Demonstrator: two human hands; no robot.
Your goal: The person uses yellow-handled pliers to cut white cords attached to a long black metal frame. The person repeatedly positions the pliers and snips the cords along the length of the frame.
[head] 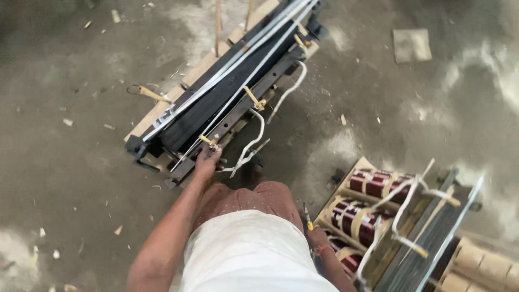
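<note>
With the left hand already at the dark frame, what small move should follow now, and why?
Probably the right hand should bring its yellow-handled tool across to the dark metal frame. The left hand already touches the frame's near edge beside a tan tie, while the tool waits apart, by the red coils.

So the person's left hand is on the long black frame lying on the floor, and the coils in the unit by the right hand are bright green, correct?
Not quite: the coils are dark red with tan bands, not green, as the head view shows. The rest holds: the left hand rests on the long black frame on the floor, and the right hand is beside the coils.
</note>
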